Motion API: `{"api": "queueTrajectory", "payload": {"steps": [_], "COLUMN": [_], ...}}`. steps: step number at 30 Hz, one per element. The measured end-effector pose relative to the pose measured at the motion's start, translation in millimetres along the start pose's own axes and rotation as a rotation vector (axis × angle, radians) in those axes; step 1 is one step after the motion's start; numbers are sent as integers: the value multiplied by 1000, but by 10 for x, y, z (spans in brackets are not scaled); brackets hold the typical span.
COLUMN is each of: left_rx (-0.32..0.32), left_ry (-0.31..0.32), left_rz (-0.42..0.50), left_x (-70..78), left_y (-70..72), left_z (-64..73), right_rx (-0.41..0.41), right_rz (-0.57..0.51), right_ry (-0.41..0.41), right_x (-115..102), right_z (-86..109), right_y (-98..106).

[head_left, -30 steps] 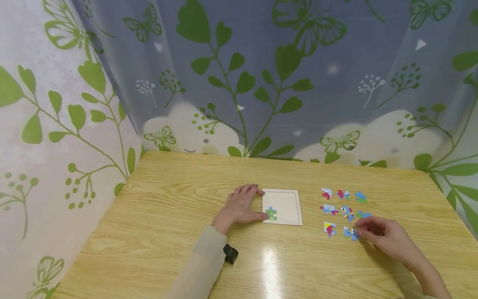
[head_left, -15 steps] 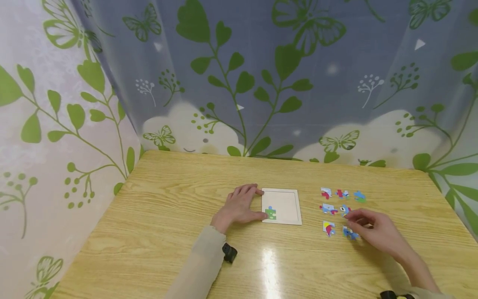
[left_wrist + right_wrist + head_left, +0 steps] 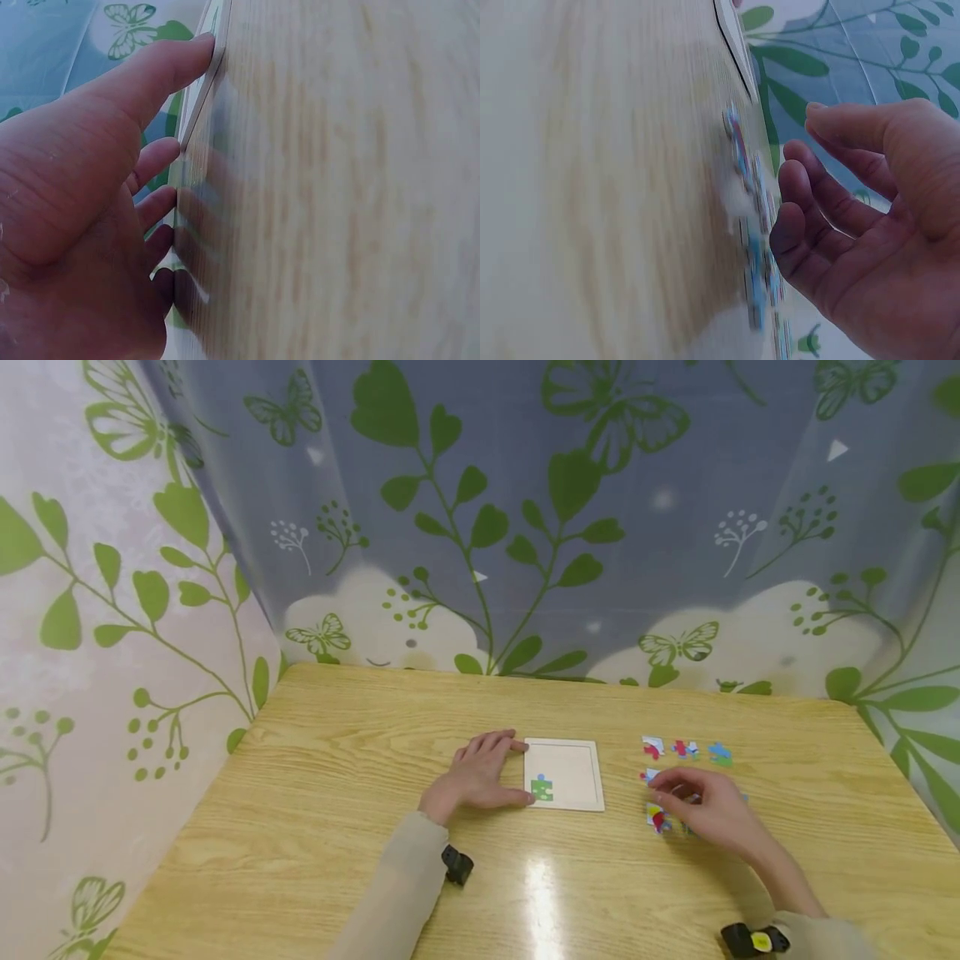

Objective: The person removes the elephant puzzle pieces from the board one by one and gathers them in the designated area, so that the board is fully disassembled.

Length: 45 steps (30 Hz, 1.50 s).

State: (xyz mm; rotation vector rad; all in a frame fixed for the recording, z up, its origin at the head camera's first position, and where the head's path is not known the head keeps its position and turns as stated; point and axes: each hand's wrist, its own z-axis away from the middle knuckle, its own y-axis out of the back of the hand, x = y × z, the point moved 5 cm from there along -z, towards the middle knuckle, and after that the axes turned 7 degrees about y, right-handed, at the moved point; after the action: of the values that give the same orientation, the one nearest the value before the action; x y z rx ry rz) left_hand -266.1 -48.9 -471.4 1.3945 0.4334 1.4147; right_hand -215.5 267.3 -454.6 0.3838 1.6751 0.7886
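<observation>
A square pale puzzle tray (image 3: pixel 577 764) lies mid-table, with a green puzzle piece (image 3: pixel 542 789) topped by a blue knob in its near-left corner. My left hand (image 3: pixel 480 777) rests along the tray's left side, fingers spread. In the left wrist view, the thumb (image 3: pixel 191 56) touches the tray's edge. Over the loose pieces to the right hovers my right hand (image 3: pixel 708 814), fingers loosely bent, with no piece visible between them. The right wrist view shows its thumb and index fingertips close together. A yellow-and-red puzzle piece (image 3: pixel 656 814) lies just below its fingertips.
Behind the right hand lies a far row of a red-and-white piece (image 3: pixel 652 747), a red-and-blue piece (image 3: pixel 685 749) and a blue-green piece (image 3: pixel 720 753). Other pieces are partly hidden under that hand. A patterned curtain (image 3: pixel 420 527) hangs beyond the wooden table (image 3: pixel 337 760).
My right hand has moved left across the loose pieces, from the right column to the left one, covering the middle pieces. My left hand stays at the tray.
</observation>
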Motion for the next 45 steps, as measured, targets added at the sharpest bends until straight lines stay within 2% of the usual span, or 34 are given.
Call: {"api": "queueTrajectory", "payload": {"steps": [8,29,37,45], "left_rx": [7,16,13,21], "left_ry": [3,32,25,23], "left_rz": [0,-10,-1,13], "left_x": [-6,0,38,31], "left_y": [4,4,-1,12], "left_z": [-5,-22,-10,0], "right_rx": [-19,-76,-142,-198], "right_rz": [-8,-96,-73,-23], "right_ry": [59,126,112,142], "right_x": [-125,-401,-464,-519], "right_z": [-171,-568,-644,-694], "right_y": [-169,-626,-759,-850]}}
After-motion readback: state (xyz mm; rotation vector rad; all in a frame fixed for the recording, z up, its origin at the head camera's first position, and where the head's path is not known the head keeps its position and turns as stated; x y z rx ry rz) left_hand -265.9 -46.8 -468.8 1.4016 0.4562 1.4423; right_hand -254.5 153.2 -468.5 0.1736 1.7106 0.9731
